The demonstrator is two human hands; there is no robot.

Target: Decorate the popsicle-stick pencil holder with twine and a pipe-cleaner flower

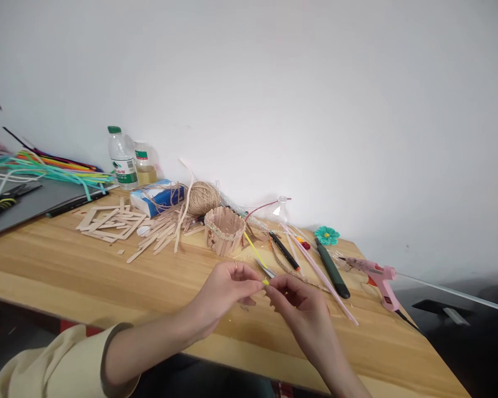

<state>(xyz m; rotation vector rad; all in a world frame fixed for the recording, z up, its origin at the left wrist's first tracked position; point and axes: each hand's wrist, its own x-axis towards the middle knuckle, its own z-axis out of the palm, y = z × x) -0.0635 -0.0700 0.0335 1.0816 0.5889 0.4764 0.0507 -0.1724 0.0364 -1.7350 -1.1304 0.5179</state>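
Note:
My left hand [236, 284] and my right hand [296, 298] meet fingertip to fingertip above the front part of the table. Between their pinched fingers is a small yellow piece [265, 282], mostly covered, perhaps a bit of pipe cleaner. Just behind the fingers lie pointed metal blades [265, 269], their handles hidden by my hands. A yellow pipe cleaner [255, 249] runs from there toward a small basket made of wooden sticks [224, 232]. To the right of my right hand lie pale pink pipe cleaners [321, 279].
At right, a pink glue gun [384, 279] rests near the table edge, beside a dark green cutter [332, 271] and a teal flower [327, 235]. Wooden sticks [112, 221], a twine ball [202, 198], a bottle [122, 160] and colored pipe cleaners [53, 166] occupy the left.

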